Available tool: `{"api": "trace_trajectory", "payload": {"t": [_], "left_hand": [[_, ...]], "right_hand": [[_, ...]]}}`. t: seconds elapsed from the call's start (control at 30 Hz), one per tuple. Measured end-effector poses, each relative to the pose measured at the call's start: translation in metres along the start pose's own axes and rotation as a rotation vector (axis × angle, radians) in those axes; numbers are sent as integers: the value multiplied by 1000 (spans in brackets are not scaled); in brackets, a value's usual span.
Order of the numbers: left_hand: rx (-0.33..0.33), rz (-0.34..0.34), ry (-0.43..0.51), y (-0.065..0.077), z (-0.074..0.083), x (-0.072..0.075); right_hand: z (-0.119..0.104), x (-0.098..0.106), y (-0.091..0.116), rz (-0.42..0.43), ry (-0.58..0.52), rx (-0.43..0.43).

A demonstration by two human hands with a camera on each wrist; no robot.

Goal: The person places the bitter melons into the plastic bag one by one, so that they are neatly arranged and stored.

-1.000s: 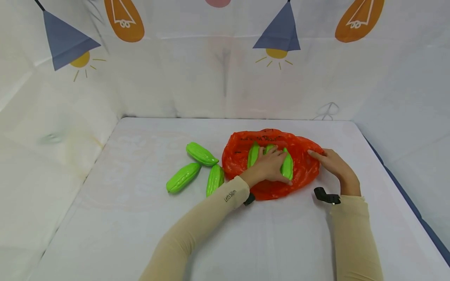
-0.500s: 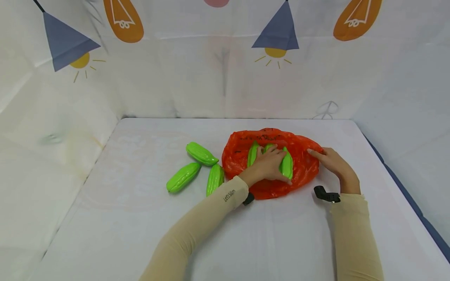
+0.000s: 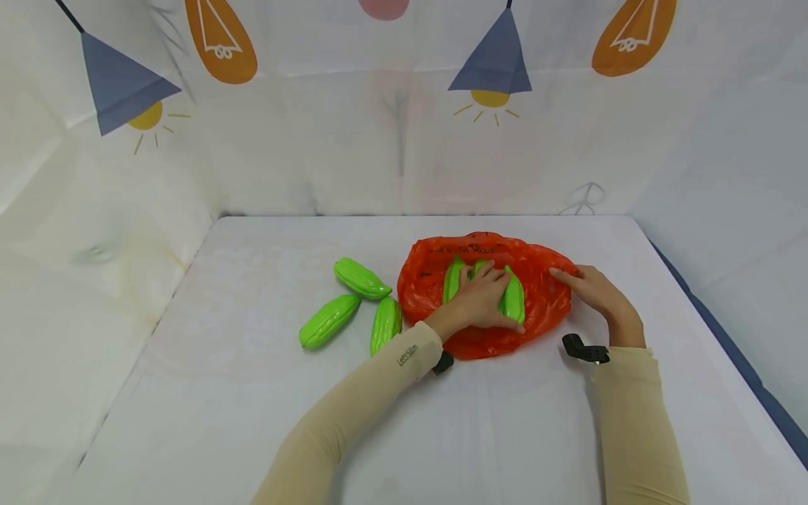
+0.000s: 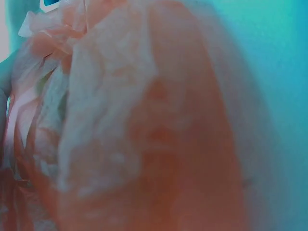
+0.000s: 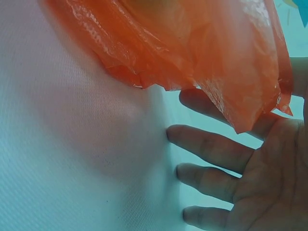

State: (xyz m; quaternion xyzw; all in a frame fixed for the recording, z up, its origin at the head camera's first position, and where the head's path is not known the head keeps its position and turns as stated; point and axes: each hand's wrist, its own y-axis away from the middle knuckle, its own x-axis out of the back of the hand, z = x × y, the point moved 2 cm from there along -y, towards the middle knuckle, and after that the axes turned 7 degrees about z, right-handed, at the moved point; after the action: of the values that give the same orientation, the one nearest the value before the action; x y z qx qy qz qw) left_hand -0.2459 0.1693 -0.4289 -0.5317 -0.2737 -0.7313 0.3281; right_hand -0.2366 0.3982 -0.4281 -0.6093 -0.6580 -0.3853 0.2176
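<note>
A red plastic bag (image 3: 549, 308) lies with its mouth spread wide on the white table, with several glossy bright green ribbed gourds (image 3: 515, 298) inside. My left hand (image 3: 480, 300) reaches into it and rests over the gourds, fingers and thumb spread; its fingertips are partly hidden among them. At the bag's right rim, my right hand (image 3: 600, 293) pinches the plastic between thumb and forefinger. The right wrist view shows its other fingers (image 5: 207, 149) extended below the bag. Blurred red plastic (image 4: 159, 125) fills most of the left wrist view, hiding the left hand's work.
Left of the bag lie three more green gourds: one at the back (image 3: 361, 278), one at the left (image 3: 328, 321), and one in front (image 3: 386, 325) near the left sleeve (image 3: 379, 382). The white table (image 3: 252, 407) meets a printed fabric backdrop (image 3: 315, 140) behind.
Both hands, the bag and the gourds keep practically the same places. The head view has shifted slightly.
</note>
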Motion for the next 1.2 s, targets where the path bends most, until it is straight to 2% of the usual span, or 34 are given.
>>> {"api": "trace_trajectory", "payload": {"t": [0.17, 0.43, 0.63, 0.87, 1.2], "left_hand": [[-1, -4, 43, 3, -1, 1], [-13, 72, 86, 9, -4, 10], [-37, 119, 106, 19, -8, 33], [-52, 233, 97, 34, -19, 67], [-3, 235, 98, 50, -43, 83]], "right_hand": [[-1, 1, 0, -6, 5, 1], [-1, 3, 0, 2, 26, 8], [1, 2, -1, -8, 12, -2], [-1, 5, 0, -7, 6, -5], [1, 3, -1, -12, 5, -14]]}}
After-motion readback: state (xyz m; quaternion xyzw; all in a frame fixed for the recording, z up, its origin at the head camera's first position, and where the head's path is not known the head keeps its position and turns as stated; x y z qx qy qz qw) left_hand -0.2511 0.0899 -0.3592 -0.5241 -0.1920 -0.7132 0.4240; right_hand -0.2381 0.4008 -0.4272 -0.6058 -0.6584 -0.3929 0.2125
